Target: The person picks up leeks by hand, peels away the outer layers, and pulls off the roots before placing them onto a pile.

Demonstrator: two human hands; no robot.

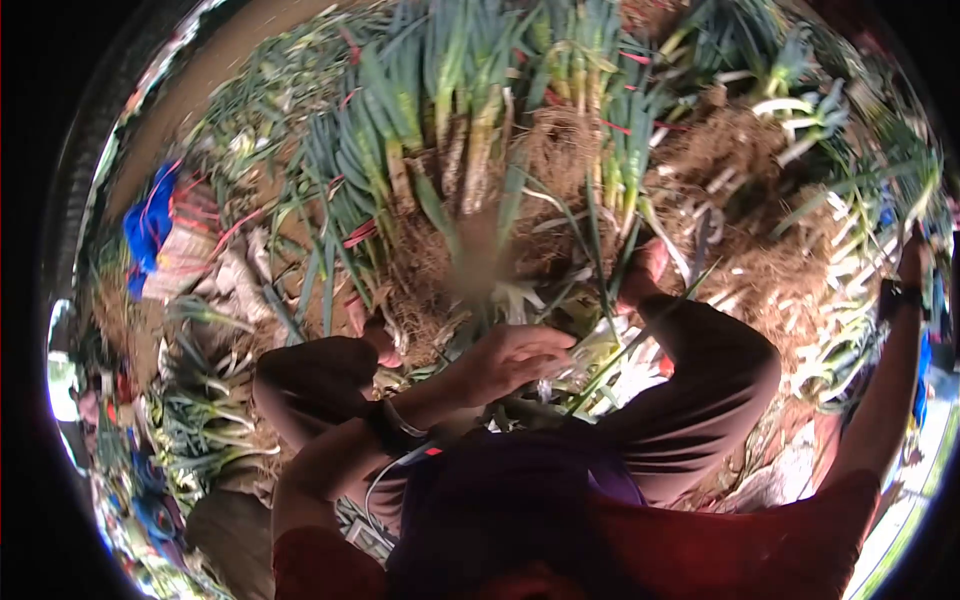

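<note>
My left hand (518, 355) hovers in front of my lap, its fingers stretched out and holding nothing. Below it lie loose leaves and pale trimmings (600, 370). My right arm reaches far out to the right, where my right hand (912, 262) appears closed around a leek (926, 192) at the edge of the view; its fingers are small and partly hidden. Beyond my feet, bundles of leeks (470, 110) stand upright, roots down, some bound with red ties. Loose leeks (835, 280) with white stalks lie in a pile beside my right arm.
My bare feet (645, 268) and bent legs (700, 375) frame the working spot. More loose leeks (210, 420) lie to the left. A blue cloth or bag (150, 225) and pale sacking (185, 255) with red strings sit at the far left. Brown roots (740, 150) cover the ground ahead.
</note>
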